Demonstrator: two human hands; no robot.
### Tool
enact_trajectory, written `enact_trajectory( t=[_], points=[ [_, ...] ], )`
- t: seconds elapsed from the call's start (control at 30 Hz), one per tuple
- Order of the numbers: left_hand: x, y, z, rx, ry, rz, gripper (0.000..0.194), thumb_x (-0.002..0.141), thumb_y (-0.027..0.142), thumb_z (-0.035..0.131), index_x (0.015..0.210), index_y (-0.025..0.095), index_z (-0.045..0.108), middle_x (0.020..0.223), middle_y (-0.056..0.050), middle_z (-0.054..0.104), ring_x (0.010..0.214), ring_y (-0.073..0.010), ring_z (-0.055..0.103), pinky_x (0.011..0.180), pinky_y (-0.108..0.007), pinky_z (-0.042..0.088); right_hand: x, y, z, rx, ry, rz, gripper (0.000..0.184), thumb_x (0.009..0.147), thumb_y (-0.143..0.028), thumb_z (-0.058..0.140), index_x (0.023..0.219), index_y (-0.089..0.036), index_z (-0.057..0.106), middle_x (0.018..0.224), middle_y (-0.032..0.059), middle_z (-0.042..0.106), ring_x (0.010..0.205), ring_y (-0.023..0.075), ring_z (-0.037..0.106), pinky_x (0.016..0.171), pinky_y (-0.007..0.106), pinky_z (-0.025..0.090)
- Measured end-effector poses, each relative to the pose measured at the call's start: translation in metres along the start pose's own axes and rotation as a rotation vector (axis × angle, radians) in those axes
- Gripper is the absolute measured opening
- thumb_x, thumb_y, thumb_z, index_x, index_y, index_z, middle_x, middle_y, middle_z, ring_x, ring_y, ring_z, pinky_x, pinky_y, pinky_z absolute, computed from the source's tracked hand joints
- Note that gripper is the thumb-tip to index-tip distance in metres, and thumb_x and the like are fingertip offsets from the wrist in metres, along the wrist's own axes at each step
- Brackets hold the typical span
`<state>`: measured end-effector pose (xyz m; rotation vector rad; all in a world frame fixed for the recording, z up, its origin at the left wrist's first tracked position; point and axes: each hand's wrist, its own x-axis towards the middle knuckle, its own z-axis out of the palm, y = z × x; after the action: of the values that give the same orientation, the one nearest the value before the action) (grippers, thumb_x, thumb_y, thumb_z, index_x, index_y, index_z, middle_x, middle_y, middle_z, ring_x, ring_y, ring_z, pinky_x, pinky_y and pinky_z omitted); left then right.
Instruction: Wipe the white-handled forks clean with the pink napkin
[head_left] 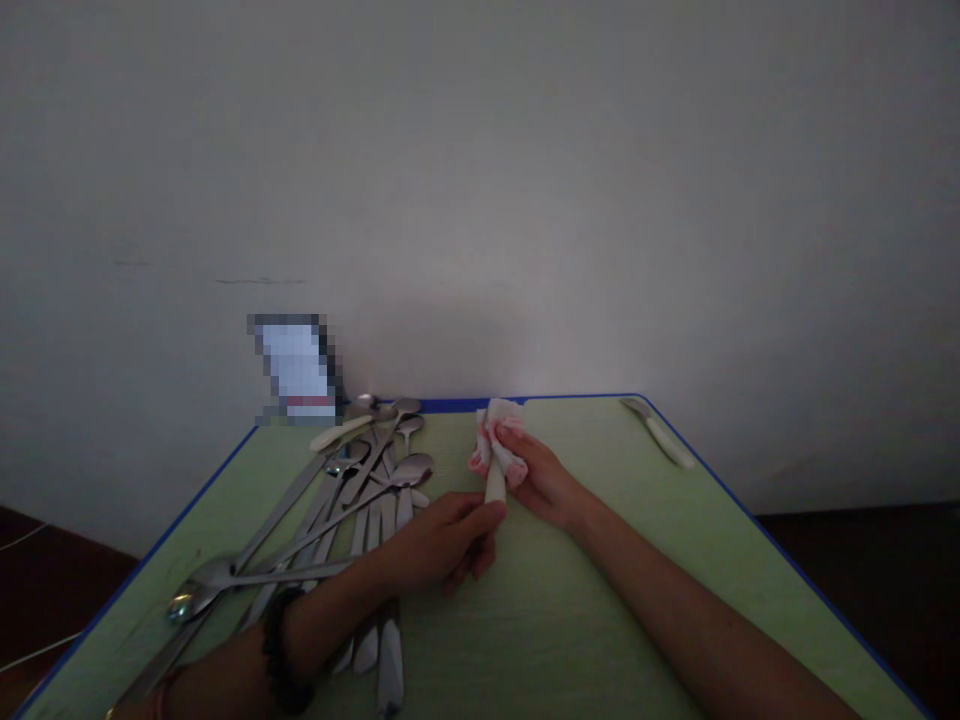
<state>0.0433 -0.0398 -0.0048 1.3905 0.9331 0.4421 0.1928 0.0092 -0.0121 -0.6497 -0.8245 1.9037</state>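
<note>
Both hands (461, 540) (541, 480) on cloth-wrapped handle (495, 484)

The person's left hand (450, 545) pinches the cloth-wrapped handle (495, 485) at its near end; the right hand (541, 478) closes round its far part, forearms (660, 610) angled inward.

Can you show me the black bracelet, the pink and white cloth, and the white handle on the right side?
Black bracelet (273, 642): head view, its beads.
Pink and white cloth (486, 436): head view, its bunched folds.
White handle on the right (670, 443): head view, its middle.
</note>
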Motion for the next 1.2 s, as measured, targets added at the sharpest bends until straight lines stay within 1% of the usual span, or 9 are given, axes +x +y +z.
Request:
enact_trajectory(
  t=[0.1, 0.77, 1.03, 1.1, 1.2],
  points=[
    [-0.0001, 0.0001, 0.0005, 0.001, 0.001, 0.0, 0.043, 0.083, 0.054, 0.039, 0.061, 0.017, 0.045, 0.048, 0.006, 0.047, 0.031, -0.0041, 0.036, 0.03, -0.015, 0.028, 0.0005, 0.0002, -0.0009, -0.012, -0.009, -0.003, 0.028, 0.069, -0.037, 0.074, 0.085, -0.015, 0.066, 0.072, -0.0006, 0.067, 0.065, 0.0109, 0.063, 0.07, 0.023, 0.05],
    [0.0, 0.0026, 0.0006, 0.022, 0.007, -0.004, 0.043, 0.082, 0.054, 0.039, 0.061, 0.018, 0.044, 0.048, 0.006, 0.046, 0.031, -0.0046, 0.036, 0.031, -0.017, 0.028, 0.0013, 0.0005, -0.0007, -0.007, -0.007, -0.012, 0.029, 0.068, -0.038, 0.075, 0.083, -0.014, 0.066, 0.07, -0.0005, 0.067, 0.064, 0.011, 0.063, 0.068, 0.023, 0.05],
    [0.0015, -0.0003, 0.0007, 0.007, 0.001, 0.011, 0.043, 0.083, 0.054, 0.039, 0.061, 0.017, 0.045, 0.048, 0.006, 0.046, 0.031, -0.0044, 0.036, 0.03, -0.017, 0.028, 0.0002, -0.0002, 0.0008, 0.004, -0.005, -0.005, 0.028, 0.07, -0.036, 0.074, 0.084, -0.014, 0.065, 0.071, -0.0002, 0.066, 0.064, 0.011, 0.063, 0.066, 0.022, 0.05],
    [0.0028, -0.0007, 0.0013, -0.031, 0.02, 0.017, 0.042, 0.083, 0.054, 0.04, 0.063, 0.018, 0.044, 0.049, 0.006, 0.047, 0.031, -0.0042, 0.036, 0.029, -0.016, 0.028, 0.002, -0.0001, -0.0002, 0.03, 0.013, -0.016, 0.027, 0.069, -0.036, 0.074, 0.084, -0.015, 0.065, 0.071, -0.0008, 0.066, 0.064, 0.0104, 0.063, 0.065, 0.02, 0.05],
    [0.0055, -0.0007, 0.0024, -0.123, 0.104, 0.016, 0.04, 0.083, 0.056, 0.04, 0.072, 0.018, 0.045, 0.053, 0.006, 0.049, 0.031, -0.0046, 0.037, 0.027, -0.016, 0.029, 0.0059, 0.0004, -0.0023, 0.107, 0.067, -0.076, 0.025, 0.072, -0.035, 0.073, 0.086, -0.017, 0.064, 0.075, -0.0014, 0.066, 0.068, 0.0096, 0.063, 0.067, 0.019, 0.05]
  ],
)
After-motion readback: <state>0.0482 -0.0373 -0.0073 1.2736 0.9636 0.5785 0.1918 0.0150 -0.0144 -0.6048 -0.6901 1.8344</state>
